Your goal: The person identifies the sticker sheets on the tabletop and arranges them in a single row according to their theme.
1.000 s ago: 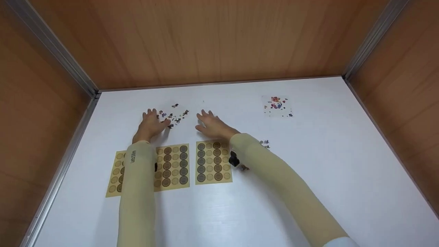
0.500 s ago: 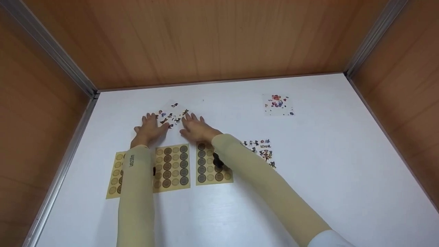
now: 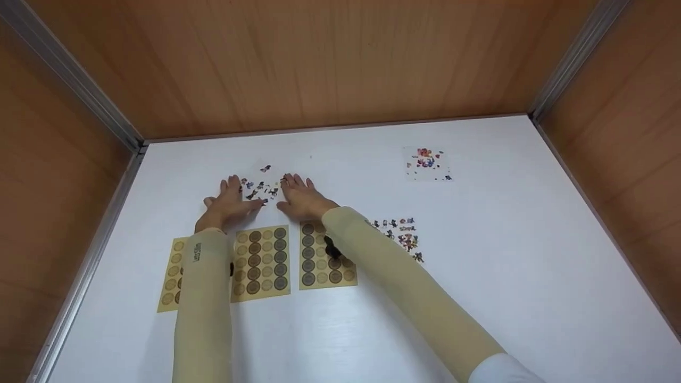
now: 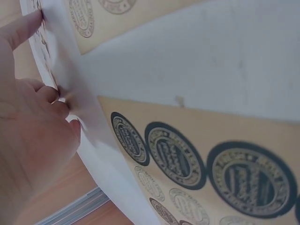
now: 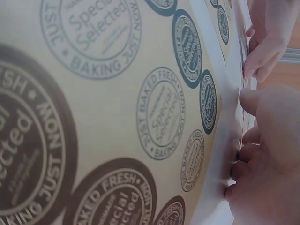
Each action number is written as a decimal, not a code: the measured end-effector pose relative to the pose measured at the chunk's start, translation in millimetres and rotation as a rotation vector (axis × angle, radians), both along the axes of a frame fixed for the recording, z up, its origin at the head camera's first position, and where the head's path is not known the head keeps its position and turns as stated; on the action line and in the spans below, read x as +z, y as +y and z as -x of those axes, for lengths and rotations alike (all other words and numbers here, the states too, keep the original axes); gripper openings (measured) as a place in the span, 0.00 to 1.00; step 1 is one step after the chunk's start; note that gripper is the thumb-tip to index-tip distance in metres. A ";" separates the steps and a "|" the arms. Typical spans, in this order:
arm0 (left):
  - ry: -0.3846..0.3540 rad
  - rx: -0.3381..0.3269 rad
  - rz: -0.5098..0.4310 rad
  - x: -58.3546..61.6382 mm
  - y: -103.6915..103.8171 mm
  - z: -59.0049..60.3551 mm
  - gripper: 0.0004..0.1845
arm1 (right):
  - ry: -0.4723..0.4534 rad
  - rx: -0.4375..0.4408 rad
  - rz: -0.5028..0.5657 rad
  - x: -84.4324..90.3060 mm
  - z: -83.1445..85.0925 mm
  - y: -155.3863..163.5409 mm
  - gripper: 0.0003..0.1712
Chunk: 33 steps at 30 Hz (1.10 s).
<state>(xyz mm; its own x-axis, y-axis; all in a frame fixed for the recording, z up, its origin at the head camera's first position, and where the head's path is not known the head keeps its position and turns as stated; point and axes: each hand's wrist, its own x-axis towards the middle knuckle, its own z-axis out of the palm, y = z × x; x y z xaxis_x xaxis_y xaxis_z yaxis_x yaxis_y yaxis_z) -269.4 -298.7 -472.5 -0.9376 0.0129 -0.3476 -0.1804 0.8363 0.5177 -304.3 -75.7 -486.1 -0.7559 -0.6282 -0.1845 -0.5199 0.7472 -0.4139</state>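
A clear sticker sheet (image 3: 260, 185) with small coloured figures lies turned cornerwise at the back left of the table. My left hand (image 3: 227, 201) rests at its left edge, fingers spread and the thumb reaching to its near corner. Along the right edge lies my right hand (image 3: 302, 198), its fingers straight and fingertips over the sheet's border. In the right wrist view both hands, the right hand (image 5: 267, 154) and left hand (image 5: 269, 47), press down at the thin sheet. The left wrist view shows the left hand (image 4: 33, 122) with its fingertips on the white surface.
Tan sheets of round labels lie nearer me: one (image 3: 169, 276) partly under the left forearm, one (image 3: 260, 263) in the middle, one (image 3: 327, 266) beside the right forearm. Another sticker sheet (image 3: 407, 236) is partly covered by that forearm. A further one (image 3: 427, 164) lies back right.
My right hand has moved left from the bare table to the right edge of the sticker sheet. The left hand stays at the left edge, its fingers slightly shifted.
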 end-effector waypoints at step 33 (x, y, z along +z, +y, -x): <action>0.018 -0.004 0.041 0.3 20.3 -0.2 0.49 | 0.030 -0.192 -0.009 -5.8 -3.2 -9.8 0.54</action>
